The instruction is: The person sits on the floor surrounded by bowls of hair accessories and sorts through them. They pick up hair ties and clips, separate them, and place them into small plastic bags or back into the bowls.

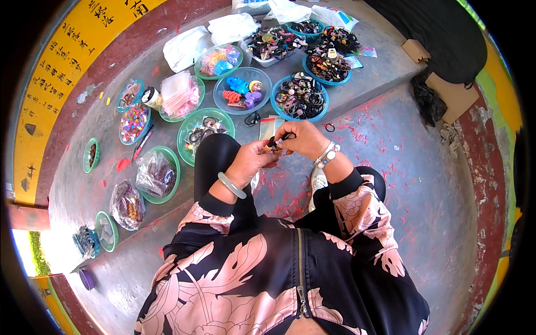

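The person sits on a grey concrete floor (424, 184), knees up. Both hands meet just above the knees. The left hand (249, 162) and the right hand (304, 138) are close together, and both pinch a small black hair tie (277, 140) between the fingertips. It looks light, soft and stretchy, so it should bend easily. It is best held at its loop with the fingertips. Just past the hands stands a green bowl (188, 129) of dark ties. Farther off is a blue bowl (277, 106) full of hair bands, and a clear bowl (223, 84) of bright clips.
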A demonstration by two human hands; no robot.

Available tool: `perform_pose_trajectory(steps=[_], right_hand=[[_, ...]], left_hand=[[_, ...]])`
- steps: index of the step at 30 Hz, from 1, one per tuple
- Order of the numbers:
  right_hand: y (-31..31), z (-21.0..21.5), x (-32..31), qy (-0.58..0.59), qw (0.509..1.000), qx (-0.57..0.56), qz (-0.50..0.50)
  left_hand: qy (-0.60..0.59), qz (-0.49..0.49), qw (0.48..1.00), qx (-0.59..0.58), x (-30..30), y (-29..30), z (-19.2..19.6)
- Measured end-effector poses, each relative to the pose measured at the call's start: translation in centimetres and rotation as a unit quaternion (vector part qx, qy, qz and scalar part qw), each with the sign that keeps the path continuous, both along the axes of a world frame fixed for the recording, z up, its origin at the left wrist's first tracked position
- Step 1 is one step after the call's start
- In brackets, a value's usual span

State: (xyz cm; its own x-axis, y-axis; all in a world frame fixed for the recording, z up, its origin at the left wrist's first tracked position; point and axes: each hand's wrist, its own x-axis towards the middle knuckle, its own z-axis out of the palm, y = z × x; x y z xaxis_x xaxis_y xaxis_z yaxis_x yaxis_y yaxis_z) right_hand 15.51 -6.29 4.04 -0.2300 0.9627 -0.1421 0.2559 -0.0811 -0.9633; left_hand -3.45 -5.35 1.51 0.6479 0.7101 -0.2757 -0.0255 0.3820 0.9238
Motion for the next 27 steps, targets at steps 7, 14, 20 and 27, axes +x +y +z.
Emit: perform_pose_trajectory(steps=[7, 14, 20, 27], right_hand=[[0.0, -0.5, 0.4, -0.089, 0.988, 0.118, 0.03], [-0.2, 0.1, 0.1, -0.094, 0.985, 0.136, 0.051], [-0.4, 0.5, 0.2, -0.134, 0.976, 0.157, 0.062], [-0.4, 0.4, 0.1, -0.159, 0.954, 0.235, 0.101]], left_hand=[[0.054, 0.015, 0.998, -0.012, 0.2, -0.1, 1.2], [0.028, -0.012, 0.999, -0.019, -0.2, 0.2, 0.1], [0.037, -0.034, 0.999, -0.014, 0.0, 0.3, 0.3], [0.037, -0.033, 0.999, -0.017, 0.1, 0.2, 0.7]])
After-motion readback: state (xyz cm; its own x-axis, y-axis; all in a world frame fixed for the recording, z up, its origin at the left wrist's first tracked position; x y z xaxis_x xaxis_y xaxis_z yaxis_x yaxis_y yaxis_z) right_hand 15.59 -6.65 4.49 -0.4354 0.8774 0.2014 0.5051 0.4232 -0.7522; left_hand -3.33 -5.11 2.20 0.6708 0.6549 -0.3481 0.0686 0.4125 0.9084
